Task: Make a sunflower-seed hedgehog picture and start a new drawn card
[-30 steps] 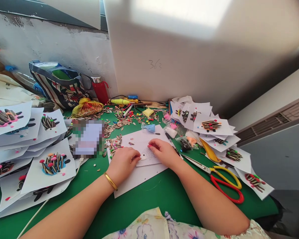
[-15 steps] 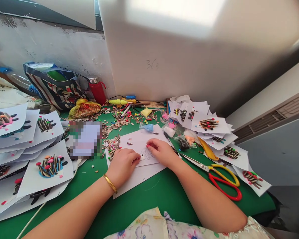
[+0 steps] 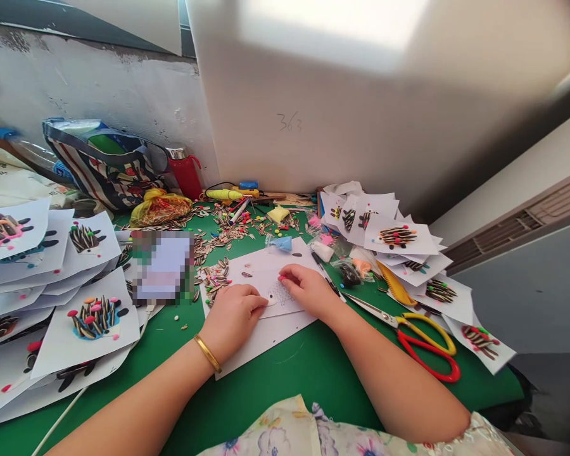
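Note:
A white sheet of paper [image 3: 247,346] lies on the green tabletop with a printed hedgehog outline [image 3: 279,295] on it. My left hand [image 3: 235,311], gold bangle at the wrist, rests on the sheet. Its fingers are drawn together, their tips by the hedgehog's face; anything between them is too small to make out. On the other side my right hand [image 3: 308,288] pinches a small red piece of modelling clay [image 3: 282,277] between thumb and fingertips, just over the drawing. A few seeds [image 3: 247,275] and a bagged lump of blue clay [image 3: 281,243] lie on the paper's far part.
Striped sunflower seeds [image 3: 218,237] are strewn behind the paper. Finished hedgehog cards [image 3: 116,345] pile up at left, more cards [image 3: 432,240] at right. Red-and-yellow scissors [image 3: 403,322] lie beside my right forearm. A blurred phone [image 3: 164,266], red bottle [image 3: 185,174] and striped bag [image 3: 107,164] stand leftward.
My left hand's fingers have shifted slightly and look straighter over the paper. My right hand stays in place with the red piece.

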`<control>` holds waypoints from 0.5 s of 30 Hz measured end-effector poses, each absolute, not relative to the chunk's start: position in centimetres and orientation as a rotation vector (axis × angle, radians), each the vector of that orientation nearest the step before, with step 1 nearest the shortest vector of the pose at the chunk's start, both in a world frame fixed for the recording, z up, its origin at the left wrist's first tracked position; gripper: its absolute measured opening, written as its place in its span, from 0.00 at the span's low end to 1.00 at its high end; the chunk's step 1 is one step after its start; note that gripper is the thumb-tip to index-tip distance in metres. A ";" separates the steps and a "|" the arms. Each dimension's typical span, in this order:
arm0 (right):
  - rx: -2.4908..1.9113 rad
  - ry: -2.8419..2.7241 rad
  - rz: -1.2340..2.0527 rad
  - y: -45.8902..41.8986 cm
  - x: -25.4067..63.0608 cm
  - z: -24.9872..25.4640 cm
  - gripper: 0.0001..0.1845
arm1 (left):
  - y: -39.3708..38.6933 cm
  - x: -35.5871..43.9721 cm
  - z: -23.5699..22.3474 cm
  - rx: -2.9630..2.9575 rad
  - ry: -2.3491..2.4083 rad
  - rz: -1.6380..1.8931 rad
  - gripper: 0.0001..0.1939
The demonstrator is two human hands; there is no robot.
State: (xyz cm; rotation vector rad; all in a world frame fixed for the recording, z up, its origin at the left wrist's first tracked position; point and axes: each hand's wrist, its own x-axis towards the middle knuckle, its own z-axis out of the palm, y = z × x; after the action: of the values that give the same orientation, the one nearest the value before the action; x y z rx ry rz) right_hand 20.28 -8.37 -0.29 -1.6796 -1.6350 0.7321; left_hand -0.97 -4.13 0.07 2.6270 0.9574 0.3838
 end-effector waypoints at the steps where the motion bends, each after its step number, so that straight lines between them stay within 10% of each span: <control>1: -1.679 -1.631 0.733 -8.4 20.3 -0.3 0.10 | -4.1 -1.0 0.1 2.620 0.960 0.390 0.10; 15: -1.675 -1.635 0.730 -8.4 20.3 -0.3 0.10 | -4.5 -1.2 0.6 2.748 0.941 0.342 0.08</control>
State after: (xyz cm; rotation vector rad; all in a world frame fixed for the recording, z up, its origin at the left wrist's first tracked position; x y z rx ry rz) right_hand 20.30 -8.38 -0.30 -1.6748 -1.6347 0.7304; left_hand -1.18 -4.46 0.64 2.7476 0.9411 0.3417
